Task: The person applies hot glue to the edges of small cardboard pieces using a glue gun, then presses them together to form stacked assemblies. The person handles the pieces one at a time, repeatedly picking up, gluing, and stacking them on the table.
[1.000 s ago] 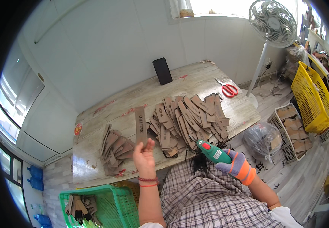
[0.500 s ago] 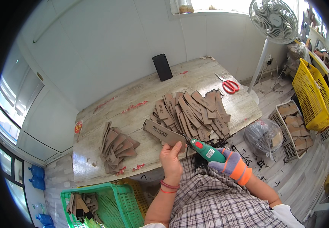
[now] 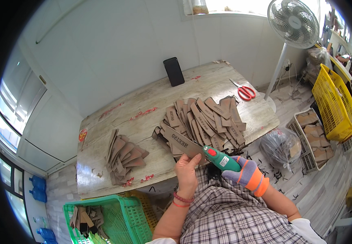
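Observation:
My bare left hand (image 3: 188, 166), with red bands at its wrist, pinches the near end of a flat brown strip with dark lettering (image 3: 180, 141). In my right hand (image 3: 245, 175), in a purple and orange glove, is a green handheld power tool with a red button (image 3: 224, 160). The tool's head meets the strip's near right edge; the exact contact is hidden. Just beyond the held strip lies a large heap of similar lettered strips (image 3: 202, 118). A smaller fanned pile of brown pieces (image 3: 125, 156) sits to the left on the table (image 3: 143, 101).
Red-handled scissors (image 3: 245, 92) and a black phone (image 3: 173, 71) lie toward the table's far side. A green crate (image 3: 131, 219) stands below left. On the right are a fan (image 3: 293, 22), a plastic bag (image 3: 280, 146), a yellow crate (image 3: 332, 105) and dark scraps on the floor.
The held strip has shifted to the right and tilted more steeply, past the tool's head. My left hand has moved slightly right with it; the right hand and tool have hardly moved.

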Available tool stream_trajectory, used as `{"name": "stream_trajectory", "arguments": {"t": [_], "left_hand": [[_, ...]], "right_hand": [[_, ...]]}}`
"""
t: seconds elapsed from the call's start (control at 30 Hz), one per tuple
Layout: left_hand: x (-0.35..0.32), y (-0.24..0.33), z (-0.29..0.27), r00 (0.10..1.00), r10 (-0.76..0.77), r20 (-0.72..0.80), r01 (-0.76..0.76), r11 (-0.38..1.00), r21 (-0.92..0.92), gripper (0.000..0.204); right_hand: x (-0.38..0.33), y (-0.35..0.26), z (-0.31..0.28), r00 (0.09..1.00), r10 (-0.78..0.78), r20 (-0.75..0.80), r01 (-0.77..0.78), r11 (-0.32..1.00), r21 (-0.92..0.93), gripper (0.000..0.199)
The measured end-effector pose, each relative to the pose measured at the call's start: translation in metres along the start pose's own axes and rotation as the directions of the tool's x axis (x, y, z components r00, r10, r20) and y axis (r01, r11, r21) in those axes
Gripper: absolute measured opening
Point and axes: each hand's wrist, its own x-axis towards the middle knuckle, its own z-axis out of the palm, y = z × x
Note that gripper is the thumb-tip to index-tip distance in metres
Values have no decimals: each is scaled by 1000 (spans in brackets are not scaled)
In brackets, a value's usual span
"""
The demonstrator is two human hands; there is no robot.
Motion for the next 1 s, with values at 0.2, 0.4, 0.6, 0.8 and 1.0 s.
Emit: {"name": "stream_trajectory", "arguments": {"t": [0.2, 0.4, 0.6, 0.8, 1.0], "left_hand": [[48, 87, -65, 945, 247, -214, -237, 969, 72, 10], [120, 91, -122, 932, 91, -350, -34, 985, 166, 20], [210, 24, -73, 911, 403, -86, 36, 129, 991, 35], [270, 13, -45, 974, 171, -149, 170, -117, 978, 35], [250, 11, -62, 877, 442, -190, -113, 572, 812, 12]], "right_hand": [[0, 14, -3, 998, 14, -61, -8, 995, 97, 57], [0, 25, -5, 997, 69, -33, -62, 981, 186, 59], [0, 18, -7, 993, 119, -24, -113, 977, 182, 60], [2, 31, -7, 994, 52, -93, -44, 995, 85, 57], [3, 24, -10, 993, 80, -90, -68, 988, 136, 58]]}}
